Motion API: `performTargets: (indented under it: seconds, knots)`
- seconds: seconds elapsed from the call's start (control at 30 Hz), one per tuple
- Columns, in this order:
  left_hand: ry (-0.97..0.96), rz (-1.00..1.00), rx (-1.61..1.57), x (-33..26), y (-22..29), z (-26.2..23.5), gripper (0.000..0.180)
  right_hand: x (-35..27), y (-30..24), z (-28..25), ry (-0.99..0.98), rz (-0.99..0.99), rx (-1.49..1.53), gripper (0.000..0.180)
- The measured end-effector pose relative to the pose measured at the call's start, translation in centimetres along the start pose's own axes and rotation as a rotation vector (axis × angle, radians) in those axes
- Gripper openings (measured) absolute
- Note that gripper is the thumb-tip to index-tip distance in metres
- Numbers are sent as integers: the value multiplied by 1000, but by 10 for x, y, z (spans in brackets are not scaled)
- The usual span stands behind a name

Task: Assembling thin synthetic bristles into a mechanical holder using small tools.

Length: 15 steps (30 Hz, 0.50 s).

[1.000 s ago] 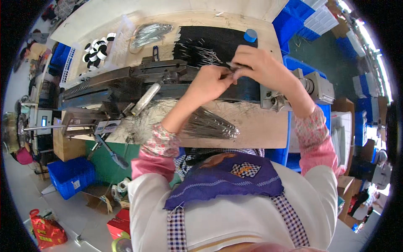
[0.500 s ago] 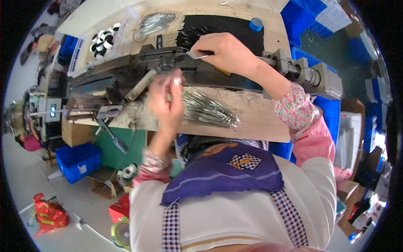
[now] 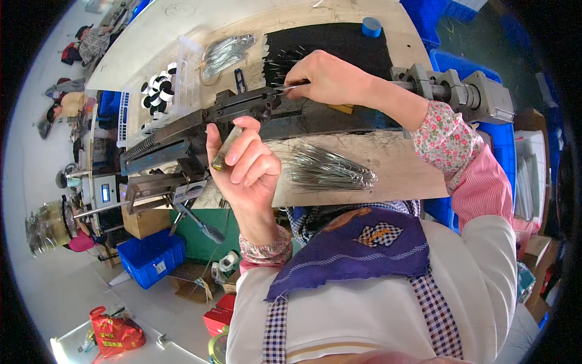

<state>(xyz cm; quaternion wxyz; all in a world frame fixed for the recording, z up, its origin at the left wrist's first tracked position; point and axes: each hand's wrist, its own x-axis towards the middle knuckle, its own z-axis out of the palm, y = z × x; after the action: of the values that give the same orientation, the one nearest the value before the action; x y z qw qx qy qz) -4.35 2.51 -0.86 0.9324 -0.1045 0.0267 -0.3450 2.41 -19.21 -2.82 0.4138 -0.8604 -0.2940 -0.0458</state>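
My left hand is closed round the handle of a lever on a dark metal bench machine. Further right, my right hand pinches a thin metal piece at the machine's clamp end. Its fingertips partly hide that piece, so its full shape does not show. In front of the machine, near the table edge, lies a bundle of thin silvery bent wires. Beyond my right hand, several short, needle-like pieces rest on a black mat.
A clear plastic bin with black-and-white rolls stands at the back left. Near it lie a bagged wire bundle and a blue clip-like tool. A blue cap sits on the mat. A motor-like block ends the machine at right.
My left hand has moved from beside the lever to gripping its handle. My right hand stays at the clamp with the thin piece. The whole view has shifted slightly.
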Motion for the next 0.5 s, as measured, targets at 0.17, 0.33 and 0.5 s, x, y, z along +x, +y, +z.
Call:
performTargets:
  seconds: [0.17,0.33,0.5]
  knots:
    - [119,71,442,7,-14,-17,32,-4,6,1,-14,-24,-58,21]
    - [386,538,2167,4,-5,-94,17,3,9,11,36,-99,-224,22]
    - [583,319,1644,-43,34,-96,29,-62,-22,21,233,-247,-564,26]
